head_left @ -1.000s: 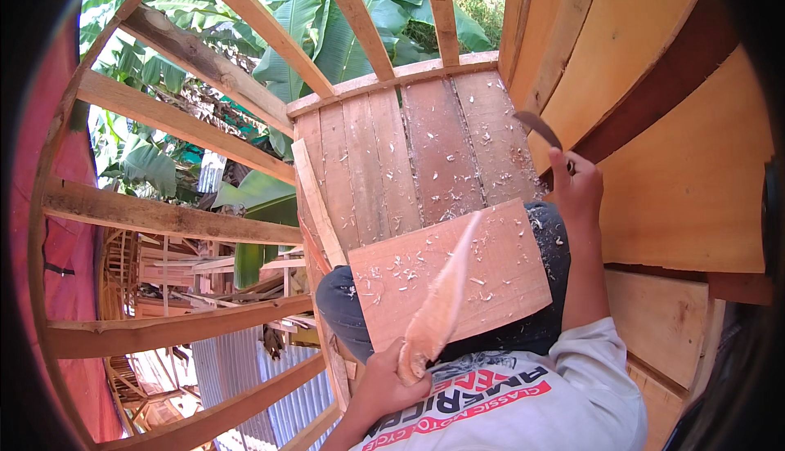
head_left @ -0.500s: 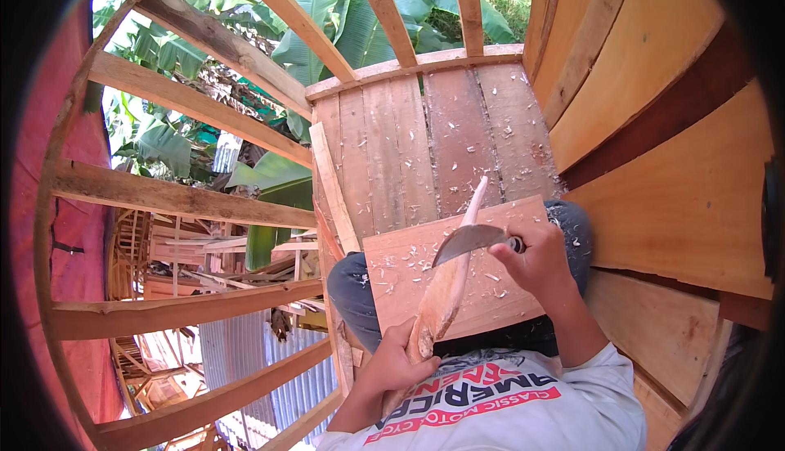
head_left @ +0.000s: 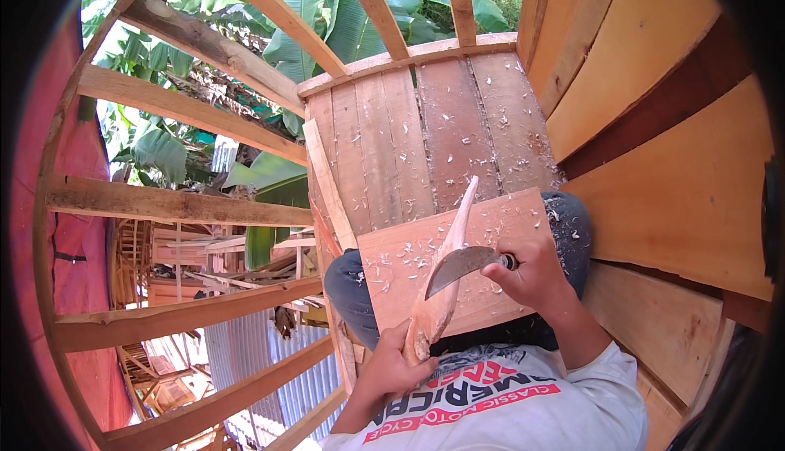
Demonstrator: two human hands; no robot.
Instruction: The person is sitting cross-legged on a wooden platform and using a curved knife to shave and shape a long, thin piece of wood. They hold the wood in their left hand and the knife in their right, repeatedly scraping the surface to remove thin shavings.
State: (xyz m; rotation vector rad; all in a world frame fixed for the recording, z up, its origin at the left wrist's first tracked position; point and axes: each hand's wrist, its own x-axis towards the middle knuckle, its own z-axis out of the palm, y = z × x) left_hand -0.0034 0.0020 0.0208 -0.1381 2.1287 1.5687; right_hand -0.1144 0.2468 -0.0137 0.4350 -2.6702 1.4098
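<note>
My left hand (head_left: 392, 365) is closed around the thick near end of a long, pale piece of carved wood (head_left: 433, 314). The piece slants up and away over a flat board (head_left: 513, 220) on my lap, narrowing to a point at its far end. In my right hand (head_left: 533, 273) is a knife with a broad, curved blade (head_left: 459, 268); its dark handle is mostly hidden by my fingers. The blade lies across the middle of the wood, its tip toward the left. Small curled shavings are scattered over the board.
Beyond the board, a plank floor (head_left: 448, 136) is strewn with shavings. A slatted wooden railing (head_left: 176, 200) curves along the left, with banana leaves (head_left: 307, 22) and corrugated metal sheets outside it. Large wooden boards (head_left: 670, 185) form the right side.
The knife has moved down along the wood toward me, with my right hand. My left hand keeps its hold on the near end. The whole view has shifted slightly.
</note>
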